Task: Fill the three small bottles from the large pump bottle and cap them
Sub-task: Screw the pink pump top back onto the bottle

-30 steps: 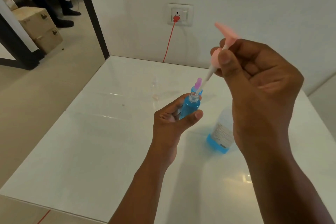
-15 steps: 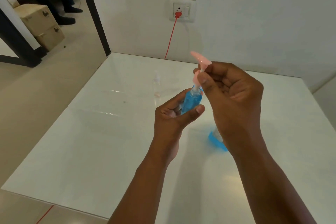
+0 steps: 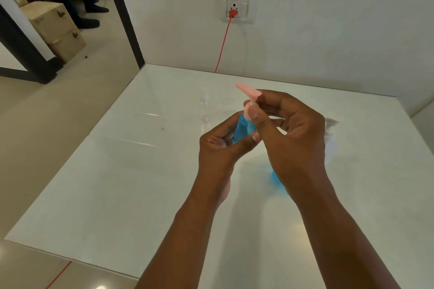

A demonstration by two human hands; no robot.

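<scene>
The left hand (image 3: 220, 148) grips a small clear bottle of blue liquid (image 3: 244, 129), fingers and thumb curled round its body, above the glossy white table (image 3: 117, 183). The right hand (image 3: 291, 134) pinches the pink pump cap (image 3: 248, 96) seated on the bottle's neck. A larger blue-based bottle (image 3: 276, 177) stands behind the right wrist, mostly hidden.

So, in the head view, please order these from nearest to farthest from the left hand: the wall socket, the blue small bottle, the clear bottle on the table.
1. Blue small bottle: gripped in the left hand.
2. Clear bottle: on the table, beyond the hand.
3. Wall socket: on the back wall.
</scene>
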